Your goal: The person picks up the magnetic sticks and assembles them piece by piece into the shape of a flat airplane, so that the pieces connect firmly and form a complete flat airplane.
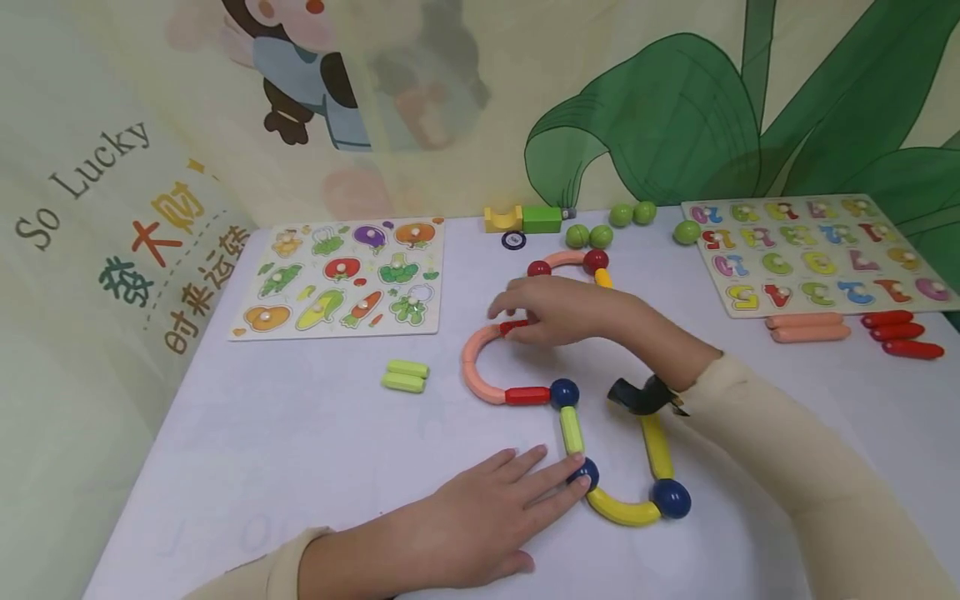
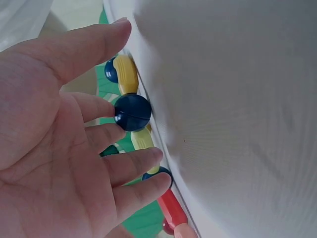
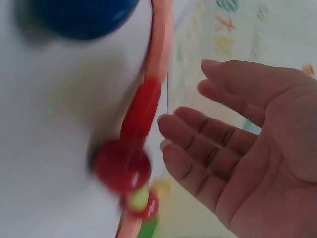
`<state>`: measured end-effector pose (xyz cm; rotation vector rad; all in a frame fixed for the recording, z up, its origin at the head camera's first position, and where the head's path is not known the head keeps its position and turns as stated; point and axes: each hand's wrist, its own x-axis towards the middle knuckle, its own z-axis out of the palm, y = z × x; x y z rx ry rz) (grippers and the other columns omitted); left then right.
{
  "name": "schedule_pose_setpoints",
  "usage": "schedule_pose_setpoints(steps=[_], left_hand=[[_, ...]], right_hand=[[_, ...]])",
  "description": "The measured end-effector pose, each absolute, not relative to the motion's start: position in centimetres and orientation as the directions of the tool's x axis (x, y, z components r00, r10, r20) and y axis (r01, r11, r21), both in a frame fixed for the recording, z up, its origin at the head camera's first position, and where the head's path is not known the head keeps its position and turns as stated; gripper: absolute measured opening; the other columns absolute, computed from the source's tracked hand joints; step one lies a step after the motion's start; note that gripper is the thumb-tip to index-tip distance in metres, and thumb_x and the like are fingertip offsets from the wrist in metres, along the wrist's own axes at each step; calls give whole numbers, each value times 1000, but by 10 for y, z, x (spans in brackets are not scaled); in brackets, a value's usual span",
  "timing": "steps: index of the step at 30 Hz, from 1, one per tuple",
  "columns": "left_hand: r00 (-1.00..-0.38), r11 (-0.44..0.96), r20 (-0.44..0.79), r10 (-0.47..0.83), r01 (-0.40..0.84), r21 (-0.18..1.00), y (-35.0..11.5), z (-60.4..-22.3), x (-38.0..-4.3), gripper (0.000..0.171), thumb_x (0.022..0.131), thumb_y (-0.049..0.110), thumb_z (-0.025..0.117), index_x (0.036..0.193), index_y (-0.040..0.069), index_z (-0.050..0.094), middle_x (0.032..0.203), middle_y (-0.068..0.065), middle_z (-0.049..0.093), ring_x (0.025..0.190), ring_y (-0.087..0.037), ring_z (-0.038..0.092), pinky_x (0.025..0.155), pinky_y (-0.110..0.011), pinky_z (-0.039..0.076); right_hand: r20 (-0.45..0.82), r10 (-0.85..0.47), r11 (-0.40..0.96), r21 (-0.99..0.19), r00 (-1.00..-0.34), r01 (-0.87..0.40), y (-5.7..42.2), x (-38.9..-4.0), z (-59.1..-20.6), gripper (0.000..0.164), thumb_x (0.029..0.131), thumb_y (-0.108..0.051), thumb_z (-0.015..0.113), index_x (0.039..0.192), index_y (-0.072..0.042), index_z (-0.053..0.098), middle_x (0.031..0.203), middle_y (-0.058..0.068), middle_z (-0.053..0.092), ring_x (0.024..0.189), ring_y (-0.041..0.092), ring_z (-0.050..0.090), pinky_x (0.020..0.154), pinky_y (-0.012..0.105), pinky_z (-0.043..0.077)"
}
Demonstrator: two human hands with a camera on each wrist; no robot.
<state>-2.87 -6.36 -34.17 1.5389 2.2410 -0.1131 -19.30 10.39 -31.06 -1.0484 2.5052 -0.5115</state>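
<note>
A winding chain of coloured rods and balls lies on the white table. With its fingers extended, my left hand (image 1: 487,517) touches a blue ball (image 1: 590,473) between a light green rod (image 1: 572,429) and a yellow curved rod (image 1: 624,512). My right hand (image 1: 555,310) hovers over the upper chain, fingers loosely bent and holding nothing. In the right wrist view it is apart from a red rod (image 3: 141,111) and a red ball (image 3: 123,166). Pink curved rods (image 1: 471,367) join a lower red rod (image 1: 527,396). The right hand and forearm hide part of the chain.
Two light green rods (image 1: 405,382) lie left of the chain. A vegetable puzzle board (image 1: 315,242) is at the back left, a number board (image 1: 757,250) at the back right. Green balls (image 1: 601,237) and blocks (image 1: 542,219) line the back; pink rods (image 1: 810,334) and red rods (image 1: 897,332) lie right.
</note>
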Motion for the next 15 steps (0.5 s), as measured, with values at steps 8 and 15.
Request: schedule_pose_setpoints(steps=[8, 15], left_hand=[[-312, 381, -332, 890, 909, 166, -66, -343, -26, 94, 81, 55, 55, 144, 25, -7, 149, 6, -15, 135, -19, 11, 102, -34, 27], [-304, 376, -358, 883, 914, 151, -66, -343, -28, 94, 80, 56, 55, 144, 27, -7, 148, 8, -14, 135, -18, 11, 102, -34, 26]], right_hand=[[-246, -837, 548, -396, -490, -737, 34, -198, -316, 34, 87, -20, 59, 121, -19, 58, 115, -2, 57, 102, 12, 51, 86, 27, 42], [-165, -766, 619, -451, -621, -643, 73, -193, -309, 32, 84, -24, 63, 115, -18, 62, 101, -2, 59, 81, 10, 53, 67, 21, 46]])
